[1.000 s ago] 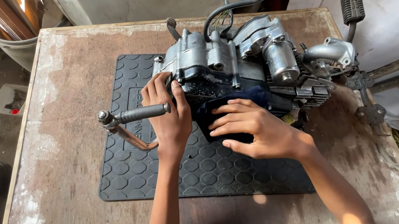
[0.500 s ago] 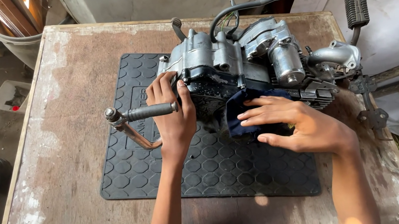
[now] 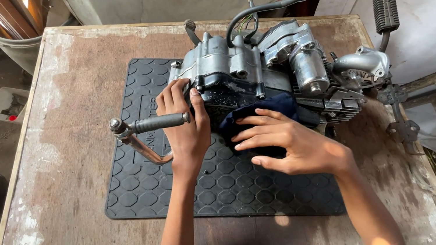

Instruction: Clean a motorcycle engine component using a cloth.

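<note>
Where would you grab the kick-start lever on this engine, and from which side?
Probably the dark rubber sleeve of the kick-start lever, taken from the near side: it juts sideways, clear of the engine; the left hand already rests by its inner end.

Engine (image 3: pixel 274 71) on mat (image 3: pixel 182 187) on table (image 3: pixel 70 224) — bucket (image 3: pixel 19 46) behind, left.

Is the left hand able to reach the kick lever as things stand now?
Probably yes. The left hand rests on the engine right beside the kick lever, with its fingers at the lever's rubber end. Nothing lies between them.
</note>
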